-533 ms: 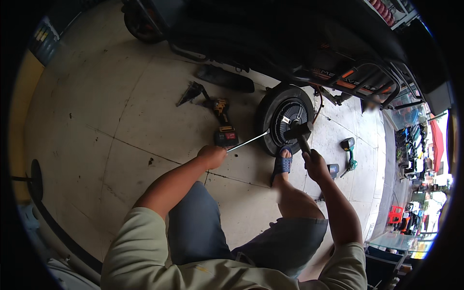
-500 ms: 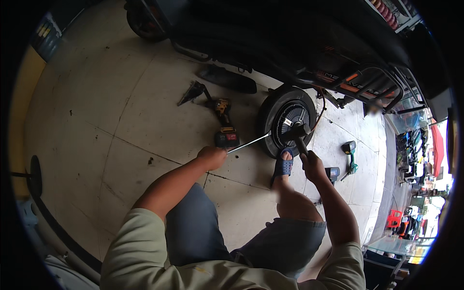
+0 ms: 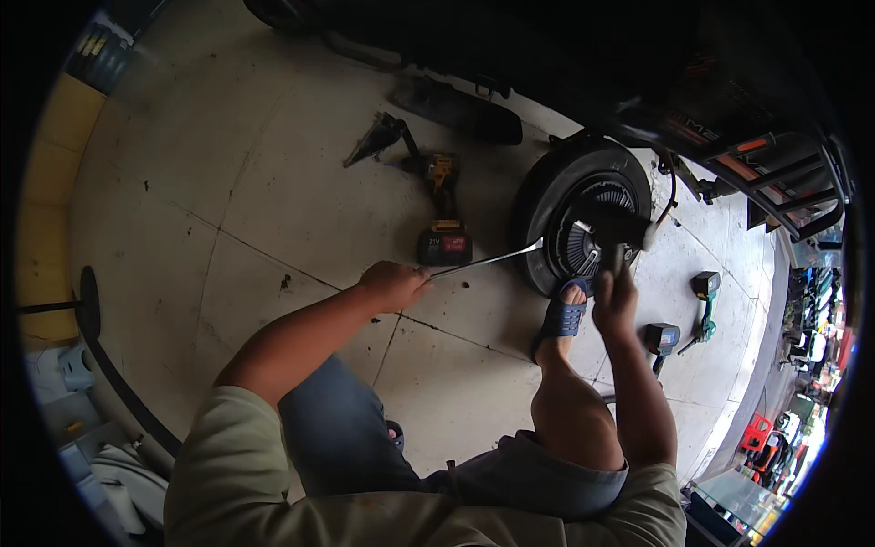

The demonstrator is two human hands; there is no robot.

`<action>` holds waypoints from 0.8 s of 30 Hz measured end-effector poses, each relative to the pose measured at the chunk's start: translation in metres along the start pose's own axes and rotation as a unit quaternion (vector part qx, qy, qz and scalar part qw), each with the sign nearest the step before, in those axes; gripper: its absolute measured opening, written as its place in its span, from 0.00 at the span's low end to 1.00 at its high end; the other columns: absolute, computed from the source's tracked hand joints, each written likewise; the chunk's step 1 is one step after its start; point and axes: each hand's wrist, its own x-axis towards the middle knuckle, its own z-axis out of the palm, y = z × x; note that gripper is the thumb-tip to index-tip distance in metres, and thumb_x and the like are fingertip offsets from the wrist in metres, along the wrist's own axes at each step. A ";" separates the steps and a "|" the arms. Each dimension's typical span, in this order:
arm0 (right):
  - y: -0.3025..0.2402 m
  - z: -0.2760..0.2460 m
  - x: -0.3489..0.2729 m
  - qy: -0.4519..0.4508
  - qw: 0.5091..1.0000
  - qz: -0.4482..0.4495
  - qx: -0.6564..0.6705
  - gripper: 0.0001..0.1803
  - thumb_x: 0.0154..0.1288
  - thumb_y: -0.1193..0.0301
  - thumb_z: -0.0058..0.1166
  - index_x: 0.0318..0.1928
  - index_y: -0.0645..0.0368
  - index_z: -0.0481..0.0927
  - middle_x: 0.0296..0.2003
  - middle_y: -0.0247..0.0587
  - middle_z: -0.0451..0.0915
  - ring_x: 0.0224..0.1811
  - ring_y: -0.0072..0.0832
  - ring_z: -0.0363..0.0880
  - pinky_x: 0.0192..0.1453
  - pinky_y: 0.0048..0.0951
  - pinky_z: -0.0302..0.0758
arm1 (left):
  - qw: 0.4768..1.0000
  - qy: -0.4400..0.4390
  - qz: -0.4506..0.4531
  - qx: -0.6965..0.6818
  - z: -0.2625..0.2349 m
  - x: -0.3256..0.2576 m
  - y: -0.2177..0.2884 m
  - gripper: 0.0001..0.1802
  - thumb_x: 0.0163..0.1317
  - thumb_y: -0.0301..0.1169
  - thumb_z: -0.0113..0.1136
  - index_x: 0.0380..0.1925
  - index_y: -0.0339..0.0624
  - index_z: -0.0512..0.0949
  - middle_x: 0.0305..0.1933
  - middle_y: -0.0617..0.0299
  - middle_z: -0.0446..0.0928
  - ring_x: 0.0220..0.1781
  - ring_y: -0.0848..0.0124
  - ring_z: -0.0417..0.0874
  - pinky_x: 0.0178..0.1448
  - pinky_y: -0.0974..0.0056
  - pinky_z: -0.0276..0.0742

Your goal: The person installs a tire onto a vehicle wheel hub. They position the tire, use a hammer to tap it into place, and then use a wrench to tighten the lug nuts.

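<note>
Here, wheel (image 3: 572, 191): on the floor (image 3: 301, 210), beside the dark vehicle (image 3: 711, 118); hub face turned upward, axle axis pointing out of that face. Flat or leaning, I cannot tell.
Bar (image 3: 483, 262): long axis slants rightward and slightly away from the person; far end points at the wheel and appears to meet the left side of the tire (image 3: 533, 210).
Left hand (image 3: 394, 284): closed around the near end of the bar.
Hammer (image 3: 624, 228): head in front of the hub, handle running down toward the person; contact with the wheel cannot be told.
Right hand (image 3: 616, 305): wrapped around the hammer's handle.
Hammer-and-bar step: judged to be working the bar at the tire's edge.
Next hammer move: would call for a steady bar end and a swing clear of the sandal.
Sandal (image 3: 563, 319): at the wheel's near edge.
Drill (image 3: 442, 187): left of the wheel, lying apart from it.
Green tool (image 3: 705, 310): right of the right hand.
</note>
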 end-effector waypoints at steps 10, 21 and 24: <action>0.082 0.031 -0.061 -0.166 0.956 0.098 -0.222 0.30 0.68 0.56 0.51 0.61 0.65 0.65 0.37 0.72 0.79 0.42 0.66 0.77 0.42 0.58 0.74 | 0.999 -0.001 -0.032 0.004 0.011 0.028 -0.021 0.15 0.69 0.44 0.51 0.38 0.43 0.76 0.26 0.52 0.79 0.28 0.51 0.81 0.32 0.49 0.77; 0.007 0.006 -0.016 -0.080 0.988 0.047 -0.122 0.15 0.70 0.66 0.51 0.48 0.65 0.72 0.29 0.52 0.79 0.31 0.39 0.79 0.38 0.37 0.75 | 1.000 -0.009 -0.023 0.008 0.020 0.012 -0.013 0.16 0.70 0.44 0.49 0.37 0.44 0.78 0.23 0.53 0.79 0.27 0.52 0.82 0.33 0.50 0.77; -0.041 0.006 0.026 0.060 0.977 -0.170 0.117 0.25 0.72 0.47 0.44 0.34 0.58 0.69 0.24 0.34 0.68 0.23 0.18 0.63 0.23 0.23 0.57 | 1.000 0.024 -0.015 0.006 0.022 0.007 -0.016 0.17 0.70 0.44 0.50 0.37 0.43 0.78 0.22 0.53 0.79 0.26 0.52 0.81 0.32 0.50 0.77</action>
